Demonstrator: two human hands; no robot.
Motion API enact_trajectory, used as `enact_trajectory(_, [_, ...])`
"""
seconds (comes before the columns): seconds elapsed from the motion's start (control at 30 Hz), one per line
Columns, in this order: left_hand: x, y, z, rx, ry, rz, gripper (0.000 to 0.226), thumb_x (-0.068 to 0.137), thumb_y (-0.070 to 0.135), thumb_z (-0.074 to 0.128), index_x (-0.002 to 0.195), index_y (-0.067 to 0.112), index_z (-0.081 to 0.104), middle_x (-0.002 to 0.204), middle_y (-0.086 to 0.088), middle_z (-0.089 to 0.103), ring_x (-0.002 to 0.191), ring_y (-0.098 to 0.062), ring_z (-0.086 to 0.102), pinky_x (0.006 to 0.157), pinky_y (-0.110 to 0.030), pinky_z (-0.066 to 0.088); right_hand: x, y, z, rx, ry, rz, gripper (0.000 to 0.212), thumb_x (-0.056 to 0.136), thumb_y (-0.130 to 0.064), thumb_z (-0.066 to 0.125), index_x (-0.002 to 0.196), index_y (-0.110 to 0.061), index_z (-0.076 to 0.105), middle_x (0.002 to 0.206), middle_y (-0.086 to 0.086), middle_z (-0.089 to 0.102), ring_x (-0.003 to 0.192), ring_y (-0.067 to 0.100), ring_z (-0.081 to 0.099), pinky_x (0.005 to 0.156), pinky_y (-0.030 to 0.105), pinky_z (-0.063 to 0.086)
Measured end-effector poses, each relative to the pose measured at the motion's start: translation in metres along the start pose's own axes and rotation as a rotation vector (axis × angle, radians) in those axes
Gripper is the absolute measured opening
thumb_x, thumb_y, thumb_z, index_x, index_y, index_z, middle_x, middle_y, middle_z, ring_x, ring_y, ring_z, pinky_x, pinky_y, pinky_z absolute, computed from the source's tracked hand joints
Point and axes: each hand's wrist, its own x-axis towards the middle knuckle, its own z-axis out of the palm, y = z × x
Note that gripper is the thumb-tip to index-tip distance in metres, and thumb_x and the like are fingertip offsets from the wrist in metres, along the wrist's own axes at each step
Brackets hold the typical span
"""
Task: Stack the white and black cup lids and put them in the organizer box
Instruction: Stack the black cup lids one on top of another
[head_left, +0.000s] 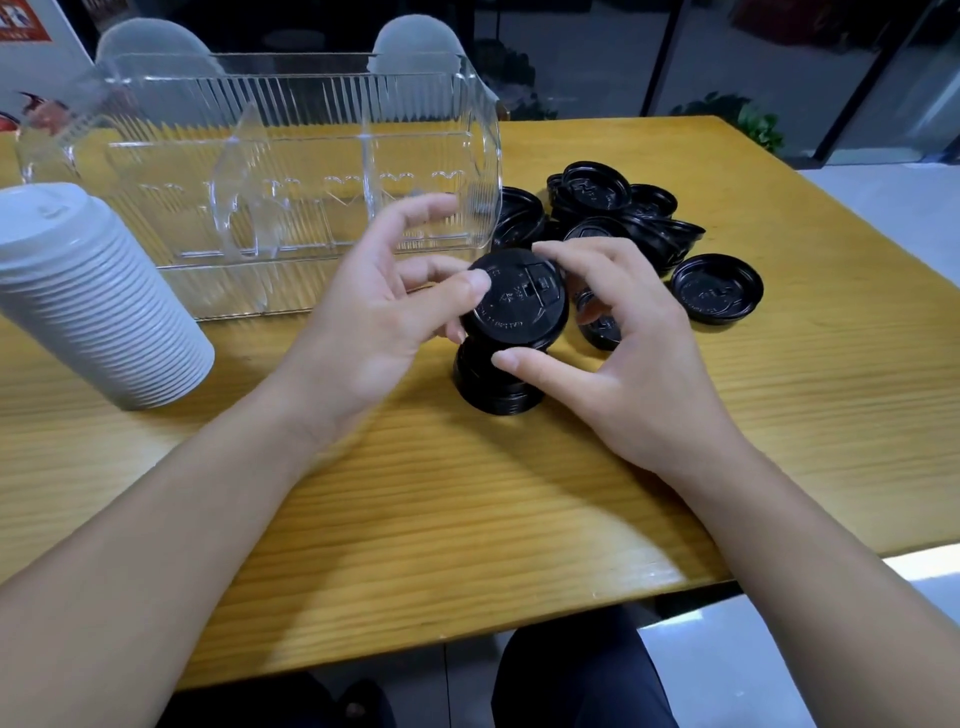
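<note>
Black lid (514, 299) | pinched by both hands | above black stack (493, 387)

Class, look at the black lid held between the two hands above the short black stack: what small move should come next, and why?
Probably lower the black lid squarely onto the short black stack just beneath it. Both the left hand and the right hand pinch its rim, it sits tilted right above that stack, and loose black lids are yet to be stacked. The organizer box holds no lids yet.
</note>
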Motion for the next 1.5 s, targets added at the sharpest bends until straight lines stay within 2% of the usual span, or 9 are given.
enact_trajectory(0.17, [0.003,-0.007,-0.002,0.136,-0.010,0.018,0.020,0.109,0.010,0.076,0.128,0.016,0.078,0.105,-0.007,0.082,0.088,-0.014,0.068,0.079,-0.031,0.057,0.001,0.001,-0.004,0.016,-0.028,-0.005,0.087,0.087,-0.036,0.097,0.161,-0.016,0.055,0.159,-0.007,0.059,0.144,0.014,0.059,0.118,0.037,0.050])
enact_trajectory(0.33, [0.004,-0.011,-0.007,0.174,0.000,-0.014,0.018,0.112,0.011,0.073,0.124,0.019,0.083,0.103,-0.003,0.081,0.082,-0.012,0.063,0.079,-0.031,0.054,0.000,0.004,-0.002,0.030,-0.059,-0.033,0.071,0.090,-0.028,0.096,0.153,-0.014,0.066,0.150,-0.007,0.070,0.144,0.009,0.062,0.122,0.040,0.049])
enact_trajectory(0.43, [0.002,-0.010,-0.008,0.279,-0.021,0.013,0.018,0.112,0.018,0.075,0.128,0.022,0.083,0.116,0.004,0.085,0.099,-0.010,0.075,0.083,-0.028,0.057,0.000,0.005,-0.003,0.030,-0.034,0.012,0.067,0.088,-0.034,0.096,0.148,-0.017,0.071,0.144,-0.010,0.073,0.139,0.004,0.065,0.119,0.032,0.050])
enact_trajectory(0.57, [0.001,-0.010,-0.012,0.602,-0.058,0.107,0.024,0.110,0.047,0.072,0.127,0.033,0.083,0.119,0.018,0.083,0.116,-0.013,0.077,0.095,-0.044,0.061,-0.001,0.005,-0.004,0.000,-0.062,0.082,0.063,0.085,-0.046,0.096,0.141,-0.024,0.077,0.136,-0.018,0.076,0.132,-0.004,0.066,0.115,0.022,0.049])
enact_trajectory(0.8, [0.000,-0.011,-0.014,0.790,-0.145,0.043,0.026,0.104,0.049,0.079,0.128,0.039,0.082,0.099,0.050,0.068,0.088,0.015,0.065,0.075,-0.009,0.042,-0.002,0.006,-0.003,-0.112,-0.160,0.113,0.066,0.078,-0.062,0.094,0.136,-0.035,0.078,0.128,-0.025,0.076,0.128,-0.003,0.065,0.114,0.026,0.048])
enact_trajectory(1.13, [-0.002,-0.007,-0.010,0.794,-0.186,-0.003,0.026,0.103,0.049,0.079,0.128,0.043,0.081,0.106,0.047,0.073,0.094,0.017,0.068,0.077,-0.009,0.047,-0.003,0.015,-0.003,-0.142,-0.195,0.145,0.060,0.083,-0.074,0.085,0.135,-0.045,0.077,0.126,-0.030,0.074,0.129,0.001,0.061,0.115,0.039,0.049])
enact_trajectory(1.23, [-0.003,-0.005,-0.011,0.761,-0.248,-0.042,0.044,0.099,0.057,0.083,0.140,0.045,0.076,0.114,0.044,0.073,0.098,0.017,0.068,0.079,-0.010,0.048,-0.002,0.022,-0.001,-0.126,-0.199,0.155,0.060,0.082,-0.078,0.081,0.134,-0.048,0.076,0.125,-0.026,0.076,0.128,0.011,0.066,0.112,0.046,0.053])
enact_trajectory(1.37, [-0.003,-0.007,-0.016,0.798,-0.336,-0.074,0.103,0.077,0.073,0.095,0.167,0.053,0.049,0.145,0.032,0.065,0.126,0.013,0.059,0.089,-0.012,0.045,-0.001,0.026,0.000,-0.101,-0.204,0.157,0.061,0.081,-0.079,0.078,0.136,-0.051,0.074,0.123,-0.020,0.074,0.125,0.014,0.066,0.110,0.046,0.054])
enact_trajectory(1.5, [-0.004,-0.014,-0.010,0.849,-0.291,-0.055,0.119,0.074,0.063,0.101,0.172,0.057,0.033,0.147,0.028,0.060,0.112,0.022,0.054,0.089,-0.017,0.042,-0.003,0.025,0.002,-0.152,-0.188,0.149,0.060,0.083,-0.081,0.074,0.136,-0.054,0.071,0.119,-0.015,0.069,0.124,0.022,0.061,0.112,0.041,0.048])
